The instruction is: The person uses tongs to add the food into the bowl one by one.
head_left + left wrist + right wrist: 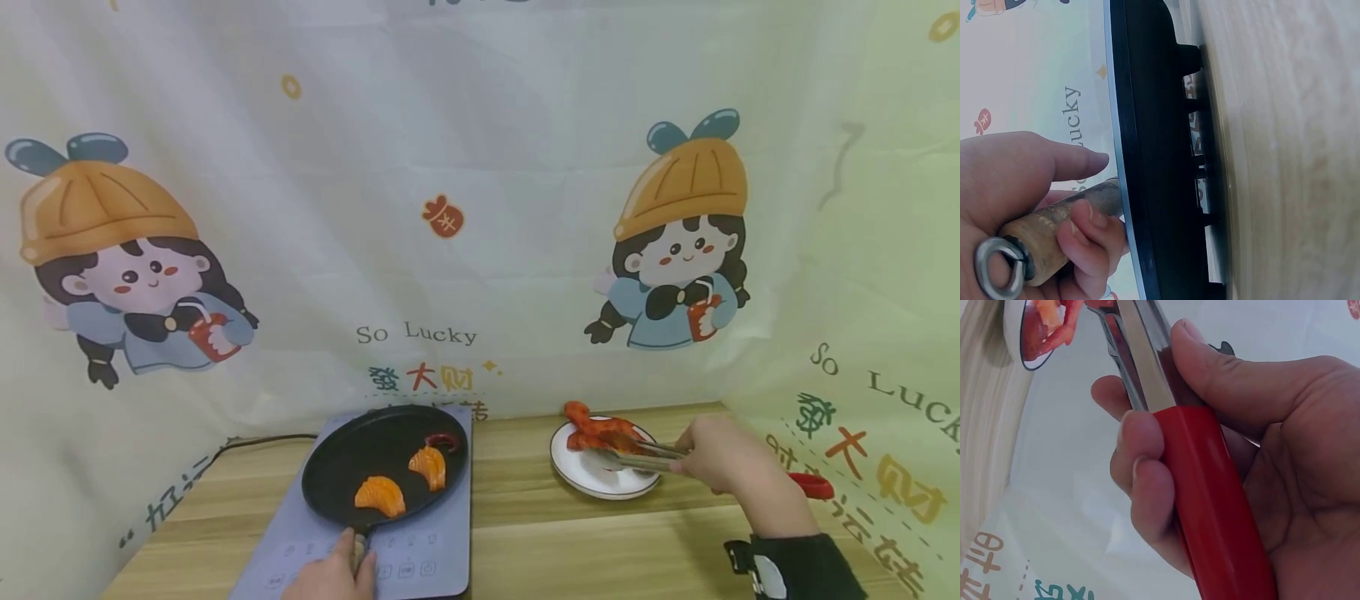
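My left hand [333, 573] grips the wooden handle [1047, 231] of a black frying pan [341, 467], fingers curled round it. Two orange slices with pale stripes, like salmon, lie in the pan: one slice [379, 497] near the front, another slice [427, 467] at the right. Behind them is a curved dark red piece [443, 440]. My right hand [723, 454] holds metal tongs [645, 461] with a red handle [1210, 487]. Their tips reach over a white plate [600, 487] at reddish-orange food pieces [592, 432]; whether the tips pinch any is unclear.
The pan sits on a flat induction cooker [442, 542] with touch symbols along its front. A black cord [262, 439] runs left from it. Plate and cooker stand on a wood-grain table [517, 533]. A printed cloth [525, 275] hangs behind and at both sides.
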Tool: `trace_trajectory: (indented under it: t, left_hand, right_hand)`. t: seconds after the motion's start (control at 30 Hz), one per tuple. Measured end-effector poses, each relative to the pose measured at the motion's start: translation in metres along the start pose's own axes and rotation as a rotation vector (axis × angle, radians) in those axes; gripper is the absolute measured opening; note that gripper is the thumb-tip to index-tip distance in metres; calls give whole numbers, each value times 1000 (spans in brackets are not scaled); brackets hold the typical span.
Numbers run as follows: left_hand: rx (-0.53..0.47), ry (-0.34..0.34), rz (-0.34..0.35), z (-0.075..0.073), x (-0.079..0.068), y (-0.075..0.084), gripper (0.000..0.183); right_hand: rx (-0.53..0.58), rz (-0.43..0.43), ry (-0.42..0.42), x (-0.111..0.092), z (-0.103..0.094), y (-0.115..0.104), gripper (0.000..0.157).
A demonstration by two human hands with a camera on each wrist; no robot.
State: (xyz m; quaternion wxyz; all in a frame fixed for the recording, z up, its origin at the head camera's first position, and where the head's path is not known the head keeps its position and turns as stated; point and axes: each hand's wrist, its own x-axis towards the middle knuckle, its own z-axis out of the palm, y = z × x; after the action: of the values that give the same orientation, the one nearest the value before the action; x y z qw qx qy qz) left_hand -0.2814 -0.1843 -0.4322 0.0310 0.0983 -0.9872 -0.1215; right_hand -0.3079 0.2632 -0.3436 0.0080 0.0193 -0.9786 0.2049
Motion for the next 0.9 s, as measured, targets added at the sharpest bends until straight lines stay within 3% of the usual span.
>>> trace_trajectory:
  t: [0.67, 0.9]
  left_hand:
    - [-22, 39, 28, -3, -5, 1, 60]
    - [-28, 42, 45, -6, -7, 2, 59]
  right_hand:
    - [-124, -62, 170, -2, -8, -18, 27]
    - [-159, -53, 179, -5, -9, -20, 27]
